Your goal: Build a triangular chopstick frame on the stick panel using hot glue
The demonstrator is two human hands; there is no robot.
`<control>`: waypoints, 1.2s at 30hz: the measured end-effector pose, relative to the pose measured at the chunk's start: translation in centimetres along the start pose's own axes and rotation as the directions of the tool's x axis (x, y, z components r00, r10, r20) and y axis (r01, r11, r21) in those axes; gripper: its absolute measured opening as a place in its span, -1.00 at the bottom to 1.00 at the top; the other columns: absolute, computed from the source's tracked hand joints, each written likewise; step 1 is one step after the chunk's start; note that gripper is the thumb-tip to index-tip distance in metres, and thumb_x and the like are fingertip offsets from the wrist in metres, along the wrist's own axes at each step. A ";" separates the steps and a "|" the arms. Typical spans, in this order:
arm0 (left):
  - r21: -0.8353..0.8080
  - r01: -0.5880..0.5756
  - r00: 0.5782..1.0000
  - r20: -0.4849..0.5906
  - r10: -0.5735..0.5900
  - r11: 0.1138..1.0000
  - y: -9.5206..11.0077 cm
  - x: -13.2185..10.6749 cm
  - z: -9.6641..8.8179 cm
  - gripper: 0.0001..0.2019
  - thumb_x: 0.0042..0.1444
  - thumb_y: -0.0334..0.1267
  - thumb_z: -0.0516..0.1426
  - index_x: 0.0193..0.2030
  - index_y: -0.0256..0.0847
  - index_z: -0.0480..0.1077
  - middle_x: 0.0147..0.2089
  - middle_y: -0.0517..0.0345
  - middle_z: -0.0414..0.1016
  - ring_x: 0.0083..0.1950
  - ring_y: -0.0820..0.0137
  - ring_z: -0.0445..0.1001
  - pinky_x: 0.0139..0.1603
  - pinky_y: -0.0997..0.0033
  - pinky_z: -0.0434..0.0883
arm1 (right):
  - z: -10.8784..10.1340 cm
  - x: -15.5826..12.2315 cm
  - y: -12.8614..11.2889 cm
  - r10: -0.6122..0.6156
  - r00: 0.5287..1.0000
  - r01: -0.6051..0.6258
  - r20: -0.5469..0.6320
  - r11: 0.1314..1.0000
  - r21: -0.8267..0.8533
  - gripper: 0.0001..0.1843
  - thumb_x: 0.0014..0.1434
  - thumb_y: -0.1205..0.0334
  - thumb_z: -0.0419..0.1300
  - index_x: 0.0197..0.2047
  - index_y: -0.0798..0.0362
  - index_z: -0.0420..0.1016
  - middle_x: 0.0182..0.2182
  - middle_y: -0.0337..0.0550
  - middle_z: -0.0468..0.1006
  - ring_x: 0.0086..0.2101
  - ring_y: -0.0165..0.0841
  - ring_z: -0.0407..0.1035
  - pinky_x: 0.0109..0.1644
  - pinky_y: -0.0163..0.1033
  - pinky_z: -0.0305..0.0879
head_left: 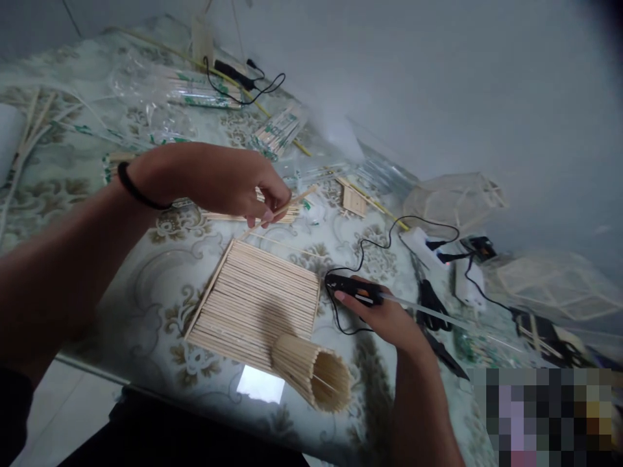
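Between the fingertips of my left hand [233,181] is a thin wooden stick [304,194], held above the far edge of a flat panel [263,279] made of sticks laid side by side. My right hand [377,314] grips a black glue gun [353,288] to the right of the panel, with a long clear glue stick [428,308] running out of its back. A hollow cylinder of upright sticks [311,373] lies tilted at the panel's near right corner, its open end facing me. More loose sticks [292,213] lie under and behind my left hand.
Packs of sticks in plastic [280,133] lie at the back. A small wooden piece [354,201] sits past the panel. A power strip [423,246], black scissors [433,305] and stick-frame shapes [452,201] occupy the right side. The gun's black cord [363,250] loops over the patterned tabletop.
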State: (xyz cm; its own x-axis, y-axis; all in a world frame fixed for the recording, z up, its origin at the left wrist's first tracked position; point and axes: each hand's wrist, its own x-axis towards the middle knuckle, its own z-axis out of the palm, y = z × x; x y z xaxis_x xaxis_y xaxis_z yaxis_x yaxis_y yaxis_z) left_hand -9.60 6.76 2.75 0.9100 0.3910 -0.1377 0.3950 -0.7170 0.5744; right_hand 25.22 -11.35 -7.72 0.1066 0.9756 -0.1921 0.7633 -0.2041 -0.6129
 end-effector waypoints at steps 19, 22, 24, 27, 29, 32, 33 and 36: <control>-0.008 -0.020 1.000 -0.003 0.020 1.000 0.8 -0.3 -0.1 -0.77 0.27 -0.33 0.03 -0.26 -0.22 0.53 -0.31 0.20 0.65 -0.31 0.47 0.44 -0.19 0.50 0.28 | 0.2 0.1 -0.2 0.060 0.998 -0.060 0.033 0.998 0.005 -0.60 0.10 -0.19 0.39 -0.19 -0.06 0.73 -0.25 -0.12 0.73 -0.18 -0.08 0.63 -0.03 0.01 0.58; -0.010 -0.042 0.999 -0.016 0.042 0.999 0.3 -0.2 0.0 -0.78 0.26 -0.28 0.06 -0.29 -0.18 0.53 -0.36 0.25 0.62 -0.33 0.47 0.45 -0.24 0.50 0.28 | 0.2 0.0 0.1 0.058 0.998 -0.059 -0.028 0.998 -0.015 -0.64 0.06 -0.15 0.43 -0.20 -0.08 0.72 -0.29 -0.12 0.72 -0.20 -0.08 0.63 -0.09 -0.01 0.60; -0.009 -0.044 0.999 -0.021 0.044 0.999 0.0 -0.2 0.1 -0.79 0.25 -0.25 0.07 -0.30 -0.16 0.53 -0.37 0.28 0.62 -0.35 0.48 0.44 -0.25 0.51 0.28 | 0.2 0.0 0.1 0.054 0.998 -0.054 -0.016 0.998 -0.018 -0.63 0.07 -0.16 0.42 -0.20 -0.07 0.72 -0.32 -0.13 0.71 -0.24 -0.10 0.63 -0.12 -0.02 0.60; -0.006 -0.034 0.999 -0.023 0.034 0.999 -0.2 -0.1 0.1 -0.80 0.22 -0.23 0.08 -0.30 -0.14 0.53 -0.36 0.29 0.62 -0.35 0.46 0.47 -0.25 0.51 0.30 | 0.2 0.0 0.0 0.059 0.998 -0.058 0.036 0.998 -0.012 -0.60 0.10 -0.18 0.38 -0.19 -0.05 0.71 -0.35 -0.17 0.71 -0.27 -0.13 0.62 -0.13 -0.04 0.59; -0.005 -0.032 0.999 -0.022 0.032 0.999 -0.2 -0.1 0.1 -0.81 0.20 -0.21 0.08 -0.32 -0.11 0.53 -0.36 0.29 0.62 -0.35 0.44 0.50 -0.26 0.49 0.32 | 0.2 0.0 -0.1 0.061 0.997 -0.061 0.044 0.998 -0.004 -0.60 0.10 -0.18 0.38 -0.19 -0.04 0.72 -0.33 -0.17 0.72 -0.26 -0.13 0.63 -0.11 -0.04 0.58; -0.002 -0.031 0.999 -0.021 0.031 1.000 -0.2 0.0 0.0 -0.81 0.18 -0.19 0.09 -0.33 -0.09 0.53 -0.37 0.29 0.62 -0.35 0.41 0.53 -0.27 0.47 0.33 | 0.2 0.1 -0.3 0.066 0.997 -0.067 0.034 0.998 0.006 -0.59 0.08 -0.17 0.41 -0.17 -0.04 0.72 -0.31 -0.14 0.73 -0.24 -0.13 0.63 -0.11 -0.06 0.57; -0.008 -0.035 0.999 -0.024 0.035 0.999 -0.2 0.0 0.0 -0.81 0.17 -0.19 0.09 -0.33 -0.08 0.53 -0.37 0.29 0.62 -0.35 0.40 0.53 -0.27 0.46 0.34 | 0.2 0.1 -0.3 0.069 0.997 -0.069 0.041 0.998 0.008 -0.58 0.08 -0.17 0.40 -0.16 -0.03 0.72 -0.31 -0.15 0.73 -0.24 -0.14 0.63 -0.11 -0.07 0.57; -0.040 -0.050 0.998 -0.026 0.049 0.998 -0.4 0.1 0.1 -0.83 0.15 -0.20 0.09 -0.33 -0.08 0.52 -0.38 0.27 0.62 -0.36 0.39 0.53 -0.27 0.45 0.35 | 0.2 0.2 -0.1 0.060 0.994 -0.061 0.091 0.998 0.010 -0.54 0.12 -0.21 0.36 -0.14 0.00 0.71 -0.30 -0.16 0.73 -0.23 -0.16 0.62 -0.08 -0.08 0.56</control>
State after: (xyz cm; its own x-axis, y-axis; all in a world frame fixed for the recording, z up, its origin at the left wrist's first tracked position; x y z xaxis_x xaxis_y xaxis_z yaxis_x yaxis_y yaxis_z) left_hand -9.67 6.97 2.45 0.9246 0.3707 -0.0881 0.3438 -0.7121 0.6122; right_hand 25.02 -11.18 -7.88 0.0939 0.9500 -0.2977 0.7490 -0.2645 -0.6075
